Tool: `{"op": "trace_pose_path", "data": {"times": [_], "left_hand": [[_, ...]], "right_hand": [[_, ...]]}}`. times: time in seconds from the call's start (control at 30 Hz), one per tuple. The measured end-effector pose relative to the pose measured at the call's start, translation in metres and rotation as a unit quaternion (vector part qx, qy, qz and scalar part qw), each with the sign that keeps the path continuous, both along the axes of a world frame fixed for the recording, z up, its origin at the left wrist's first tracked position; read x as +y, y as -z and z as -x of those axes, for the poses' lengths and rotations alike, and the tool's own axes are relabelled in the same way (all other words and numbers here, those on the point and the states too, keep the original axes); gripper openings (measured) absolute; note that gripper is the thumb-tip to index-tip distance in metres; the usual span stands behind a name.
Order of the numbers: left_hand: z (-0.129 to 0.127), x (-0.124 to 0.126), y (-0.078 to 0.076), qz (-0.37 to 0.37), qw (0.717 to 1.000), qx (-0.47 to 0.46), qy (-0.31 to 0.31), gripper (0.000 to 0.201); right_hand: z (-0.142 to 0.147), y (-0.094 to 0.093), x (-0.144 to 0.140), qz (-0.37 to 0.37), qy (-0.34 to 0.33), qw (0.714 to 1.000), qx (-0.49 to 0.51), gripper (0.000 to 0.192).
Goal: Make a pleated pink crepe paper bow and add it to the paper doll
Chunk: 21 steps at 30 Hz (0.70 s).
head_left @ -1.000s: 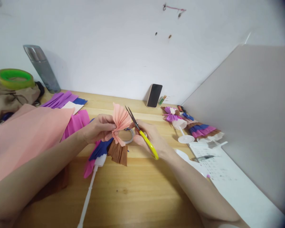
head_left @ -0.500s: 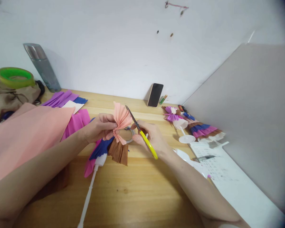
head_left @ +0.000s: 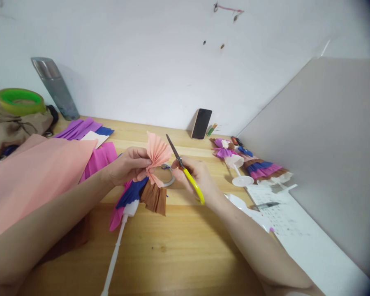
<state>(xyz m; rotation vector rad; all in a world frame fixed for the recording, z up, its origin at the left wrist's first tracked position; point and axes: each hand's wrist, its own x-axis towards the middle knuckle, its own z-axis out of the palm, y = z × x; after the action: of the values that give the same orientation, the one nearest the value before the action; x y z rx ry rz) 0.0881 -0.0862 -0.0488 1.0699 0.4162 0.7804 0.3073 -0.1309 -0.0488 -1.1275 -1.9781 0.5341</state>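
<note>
My left hand [head_left: 135, 163] pinches a pleated piece of pink crepe paper [head_left: 158, 150] at its gathered middle, so its upper part fans out. In my right hand [head_left: 195, 176] are yellow-handled scissors [head_left: 193, 185], their dark blades pointing up and left beside the fan, apart from it. Behind and below the paper, a roll of tape [head_left: 170, 181] lies on the table. Under my left hand lie blue crepe paper [head_left: 132, 193] and a brown pleated piece [head_left: 154, 199], with a white plastic stick [head_left: 113, 259] running toward me.
Large pink crepe sheets [head_left: 40, 172] cover the left side. A bottle [head_left: 57, 90] and a green tape roll [head_left: 21, 101] stand behind. A phone [head_left: 201, 123] leans on the wall. Finished-looking paper figures [head_left: 263, 169], a white round-based stand [head_left: 243, 180] and a written sheet [head_left: 283, 222] are at right.
The scissors have shifted slightly right, so their tips have moved away from the pink fan's edge. My left hand and the paper stay nearly still.
</note>
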Motion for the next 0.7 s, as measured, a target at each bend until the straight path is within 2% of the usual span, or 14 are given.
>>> {"op": "trace_pose_path", "data": {"times": [0.3,0.47,0.7], "left_hand": [[0.001,0.0022,0.0044,-0.01,1.0,-0.004,0.01,0.019],[0.0008,0.003,0.0057,-0.019,0.999,0.009,0.026,0.02],[-0.0017,0.0021,0.0026,-0.006,1.0,0.013,0.011,0.024]], "right_hand": [[0.0001,-0.0073,-0.0043,0.064,-0.084,0.994,0.027,0.052],[0.0014,-0.0096,-0.0055,0.074,-0.088,0.993,0.021,0.057],[-0.0001,-0.008,-0.0017,0.044,-0.08,0.996,-0.008,0.06]]}}
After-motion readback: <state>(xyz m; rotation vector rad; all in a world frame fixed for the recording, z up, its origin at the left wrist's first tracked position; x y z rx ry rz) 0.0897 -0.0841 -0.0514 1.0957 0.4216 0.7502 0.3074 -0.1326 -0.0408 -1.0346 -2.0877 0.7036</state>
